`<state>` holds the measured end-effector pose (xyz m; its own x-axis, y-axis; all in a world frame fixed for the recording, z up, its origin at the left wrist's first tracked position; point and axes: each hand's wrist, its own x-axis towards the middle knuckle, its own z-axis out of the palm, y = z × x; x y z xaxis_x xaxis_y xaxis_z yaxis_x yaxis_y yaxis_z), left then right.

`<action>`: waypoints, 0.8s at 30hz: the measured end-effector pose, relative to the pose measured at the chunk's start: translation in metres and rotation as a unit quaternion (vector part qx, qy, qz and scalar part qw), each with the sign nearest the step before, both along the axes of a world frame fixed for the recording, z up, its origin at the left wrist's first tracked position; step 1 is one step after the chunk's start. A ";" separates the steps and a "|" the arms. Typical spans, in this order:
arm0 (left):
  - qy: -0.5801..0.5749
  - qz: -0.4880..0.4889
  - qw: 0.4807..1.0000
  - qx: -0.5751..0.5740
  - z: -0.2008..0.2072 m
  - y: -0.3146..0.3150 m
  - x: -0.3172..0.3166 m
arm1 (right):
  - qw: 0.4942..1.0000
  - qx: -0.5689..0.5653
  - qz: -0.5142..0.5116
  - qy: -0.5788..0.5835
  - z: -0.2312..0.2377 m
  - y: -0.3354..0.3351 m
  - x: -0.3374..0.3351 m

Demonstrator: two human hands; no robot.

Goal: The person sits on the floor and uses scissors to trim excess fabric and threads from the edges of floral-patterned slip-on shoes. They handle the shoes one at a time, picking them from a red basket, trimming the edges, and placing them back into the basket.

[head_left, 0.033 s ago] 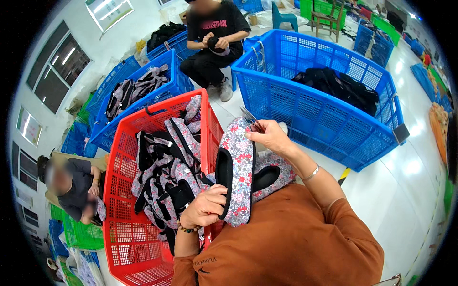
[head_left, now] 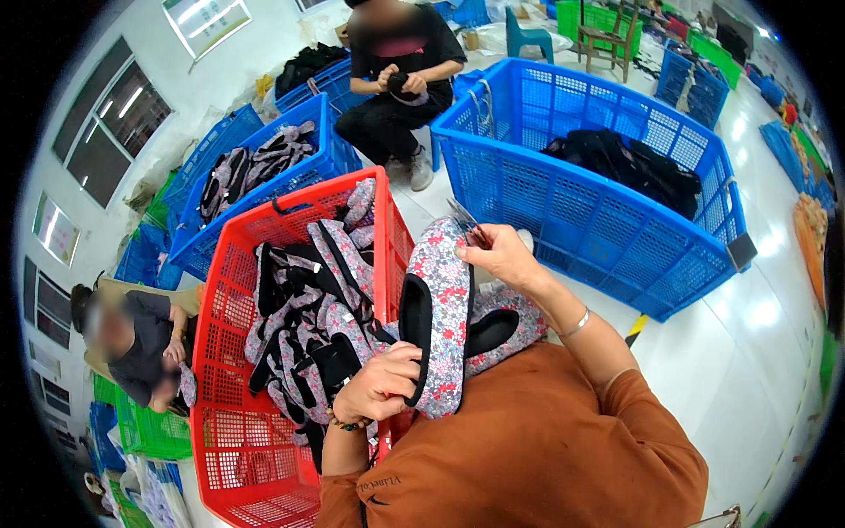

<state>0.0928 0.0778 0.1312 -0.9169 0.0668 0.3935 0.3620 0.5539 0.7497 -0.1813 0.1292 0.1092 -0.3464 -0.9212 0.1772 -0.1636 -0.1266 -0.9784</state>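
A floral slipper in grey, red and white, with black trim and lining, stands upright in front of me. My left hand grips it at the lower opening, fingers closed round the black edge. At the toe, my right hand is closed on a small pair of scissors, its thumb against the slipper; the blades point up and left beside the toe. Another floral slipper lies behind the held one, against my brown shirt, its black opening partly covered.
To my left, a red plastic crate holds a pile of similar slippers. Blue crates stand ahead, one with black pieces. One person sits ahead handling a black item; another person sits at far left.
The whole view has shifted very slightly. Both hands, the slipper and the scissors keep the same places relative to each other.
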 end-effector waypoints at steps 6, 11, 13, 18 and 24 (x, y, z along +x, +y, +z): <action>-0.136 0.110 0.978 0.111 -0.005 -0.006 0.015 | 0.995 -0.069 -0.067 -0.005 0.023 0.018 0.026; -0.057 0.180 0.908 0.373 0.015 0.025 -0.020 | 0.986 -0.128 -0.075 0.072 0.037 0.036 0.046; -0.036 0.266 0.898 0.348 0.021 0.037 -0.031 | 0.985 -0.148 -0.067 0.064 0.044 0.043 0.052; 0.049 0.313 0.924 0.214 0.036 0.036 -0.035 | 0.979 -0.198 -0.041 0.006 0.052 0.054 0.045; 0.012 0.382 0.917 -0.118 0.042 0.031 -0.021 | 0.977 -0.186 -0.092 0.055 0.046 0.045 0.038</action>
